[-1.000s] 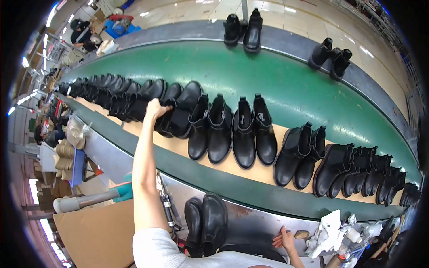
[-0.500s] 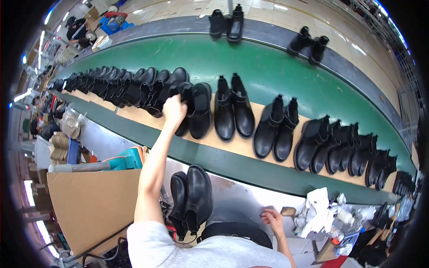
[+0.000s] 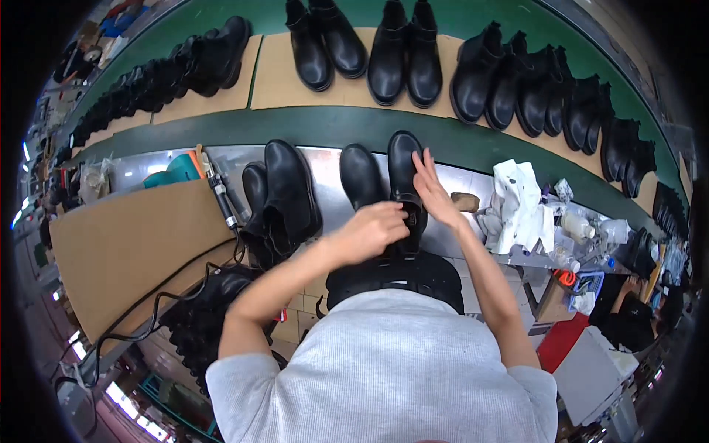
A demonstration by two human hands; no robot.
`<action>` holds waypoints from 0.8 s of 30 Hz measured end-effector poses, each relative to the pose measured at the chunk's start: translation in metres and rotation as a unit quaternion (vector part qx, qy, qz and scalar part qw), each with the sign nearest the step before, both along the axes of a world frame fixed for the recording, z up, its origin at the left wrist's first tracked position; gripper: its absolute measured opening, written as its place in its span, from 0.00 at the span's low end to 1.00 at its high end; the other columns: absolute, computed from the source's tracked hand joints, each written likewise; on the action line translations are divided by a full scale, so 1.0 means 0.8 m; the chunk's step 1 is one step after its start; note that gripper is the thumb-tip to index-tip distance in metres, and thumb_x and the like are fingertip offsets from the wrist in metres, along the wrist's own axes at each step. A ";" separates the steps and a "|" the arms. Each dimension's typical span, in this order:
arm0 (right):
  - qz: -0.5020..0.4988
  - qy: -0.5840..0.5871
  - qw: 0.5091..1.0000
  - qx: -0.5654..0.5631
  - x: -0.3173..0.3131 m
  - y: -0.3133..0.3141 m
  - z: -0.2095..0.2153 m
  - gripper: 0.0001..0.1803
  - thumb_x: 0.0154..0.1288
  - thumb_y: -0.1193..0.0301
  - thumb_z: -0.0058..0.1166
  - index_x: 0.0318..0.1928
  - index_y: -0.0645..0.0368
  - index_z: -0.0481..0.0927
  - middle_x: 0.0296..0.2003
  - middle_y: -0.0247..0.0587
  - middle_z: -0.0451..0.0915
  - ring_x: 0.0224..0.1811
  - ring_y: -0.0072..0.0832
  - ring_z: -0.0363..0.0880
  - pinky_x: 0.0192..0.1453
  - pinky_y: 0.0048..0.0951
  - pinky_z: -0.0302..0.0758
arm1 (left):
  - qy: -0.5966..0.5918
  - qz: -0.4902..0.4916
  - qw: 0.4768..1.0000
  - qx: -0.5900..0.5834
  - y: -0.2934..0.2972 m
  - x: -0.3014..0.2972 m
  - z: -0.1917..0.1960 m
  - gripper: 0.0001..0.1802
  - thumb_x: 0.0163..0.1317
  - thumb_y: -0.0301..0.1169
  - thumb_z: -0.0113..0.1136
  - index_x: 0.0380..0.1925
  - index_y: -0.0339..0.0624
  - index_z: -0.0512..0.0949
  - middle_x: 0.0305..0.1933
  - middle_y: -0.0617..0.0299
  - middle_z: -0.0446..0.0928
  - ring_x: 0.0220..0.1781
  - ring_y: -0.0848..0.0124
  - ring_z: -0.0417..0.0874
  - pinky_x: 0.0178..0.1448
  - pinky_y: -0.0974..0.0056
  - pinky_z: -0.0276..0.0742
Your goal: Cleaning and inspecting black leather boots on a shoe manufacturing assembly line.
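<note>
Left hand (image 3: 373, 230) clamps the black boot's (image 3: 405, 177) collar to steady it on the steel worktop (image 3: 473, 181), right hand (image 3: 434, 193) lying open-fingered along its side.

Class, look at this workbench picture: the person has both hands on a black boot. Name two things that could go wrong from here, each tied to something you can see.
1. The left hand and right hand work on one black boot of a pair; its mate touches it and could be knocked over.
2. A corded hand tool lies beside the other boots, its cable trailing off the bench; a snag might drag it down.
</note>
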State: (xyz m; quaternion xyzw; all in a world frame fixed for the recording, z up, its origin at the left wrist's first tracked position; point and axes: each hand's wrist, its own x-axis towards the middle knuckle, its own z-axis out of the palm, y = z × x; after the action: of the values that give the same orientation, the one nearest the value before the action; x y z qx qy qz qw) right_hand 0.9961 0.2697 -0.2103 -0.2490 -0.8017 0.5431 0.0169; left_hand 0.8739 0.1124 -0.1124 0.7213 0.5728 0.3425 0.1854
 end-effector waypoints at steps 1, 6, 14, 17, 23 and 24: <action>-0.001 0.023 0.995 -0.092 0.012 0.002 0.002 0.33 0.72 0.49 0.27 0.68 0.59 0.54 0.69 0.48 0.51 0.72 0.40 0.47 0.72 0.35 0.45 | -0.033 0.114 0.993 0.023 -0.012 0.012 0.002 0.07 0.49 0.23 0.54 0.30 0.37 0.76 0.33 0.55 0.77 0.44 0.59 0.78 0.53 0.58 0.72; -0.224 -0.123 0.918 -0.302 0.031 -0.013 0.001 0.44 0.65 0.37 0.28 0.65 0.65 0.58 0.61 0.50 0.65 0.64 0.38 0.62 0.66 0.32 0.58 | -0.501 0.583 0.612 -0.185 -0.084 0.024 -0.126 0.23 0.66 0.47 0.47 0.49 0.38 0.72 0.42 0.62 0.74 0.43 0.73 0.72 0.54 0.66 0.64; -0.174 -0.059 0.738 -0.649 0.047 0.010 -0.002 0.40 0.65 0.38 0.34 0.58 0.62 0.68 0.53 0.41 0.74 0.54 0.28 0.72 0.62 0.28 0.63 | -0.611 0.419 0.650 -0.168 -0.030 0.008 -0.012 0.48 0.63 0.66 0.22 0.53 0.30 0.69 0.40 0.60 0.75 0.41 0.71 0.72 0.56 0.64 0.61; -0.185 -0.026 0.791 -0.582 0.044 0.019 0.021 0.39 0.65 0.39 0.36 0.58 0.62 0.68 0.52 0.41 0.74 0.54 0.28 0.72 0.62 0.28 0.63 | -0.593 0.372 0.694 -0.167 -0.012 0.014 0.026 0.46 0.65 0.64 0.22 0.55 0.30 0.68 0.43 0.59 0.74 0.42 0.71 0.72 0.56 0.62 0.62; -0.233 0.115 0.926 -0.274 0.054 -0.001 0.030 0.37 0.66 0.40 0.35 0.58 0.61 0.68 0.42 0.35 0.76 0.39 0.24 0.75 0.45 0.26 0.69 | -0.660 0.383 0.617 -0.194 -0.010 0.000 -0.066 0.39 0.67 0.59 0.29 0.55 0.34 0.69 0.50 0.57 0.73 0.49 0.69 0.73 0.58 0.61 0.64; -0.240 0.116 0.917 -0.295 0.045 0.000 0.049 0.36 0.68 0.41 0.31 0.57 0.60 0.68 0.40 0.33 0.74 0.36 0.21 0.72 0.43 0.22 0.66 | -0.721 0.401 0.537 -0.173 -0.016 -0.003 -0.099 0.36 0.67 0.58 0.32 0.54 0.36 0.71 0.51 0.58 0.75 0.50 0.68 0.74 0.56 0.61 0.67</action>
State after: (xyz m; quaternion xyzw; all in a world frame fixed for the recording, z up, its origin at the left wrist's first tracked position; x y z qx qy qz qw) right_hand 1.0319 0.2700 -0.1713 -0.3630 -0.5135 0.7597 0.1656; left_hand 0.8718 0.0997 -0.1914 -0.1213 0.5228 0.6795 0.5002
